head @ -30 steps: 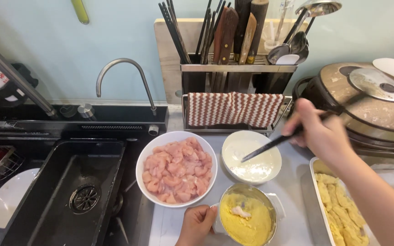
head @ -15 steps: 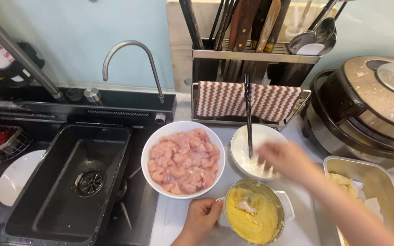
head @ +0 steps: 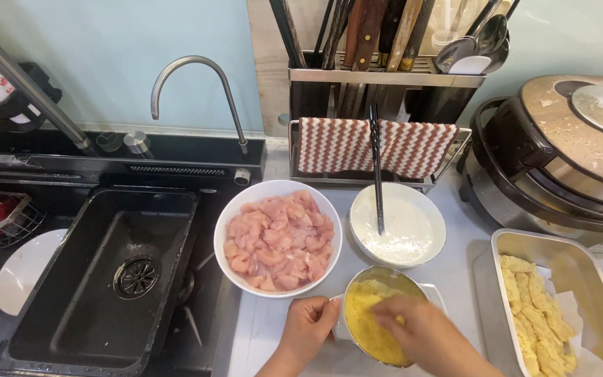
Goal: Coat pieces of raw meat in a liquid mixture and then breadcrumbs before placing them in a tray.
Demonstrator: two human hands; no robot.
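Observation:
My left hand [head: 306, 328] grips the left rim of a small metal bowl [head: 380, 282] of yellow crumb coating near the counter's front edge. My right hand [head: 420, 330] reaches down into that bowl, fingers in the yellow mix; what they hold is hidden. Just behind it sits a white bowl of white flour [head: 397, 225] with black chopsticks [head: 376, 167] leaning in it, free of any hand. To the left stands a white bowl of raw pink chicken pieces [head: 278, 237]. A metal tray [head: 564, 255] at the right carries yellow coated pieces [head: 533, 314].
A black sink [head: 99, 272] with a curved tap [head: 197, 91] fills the left; a white plate [head: 26, 269] lies beside it. A utensil rack [head: 385, 70] with a striped cloth [head: 371, 146] stands behind the bowls. A large cooker [head: 567, 153] occupies the back right.
My right hand carried the chopsticks to the flour bowl, left them leaning there, and has moved down into the yellow bowl. The left hand stays on that bowl.

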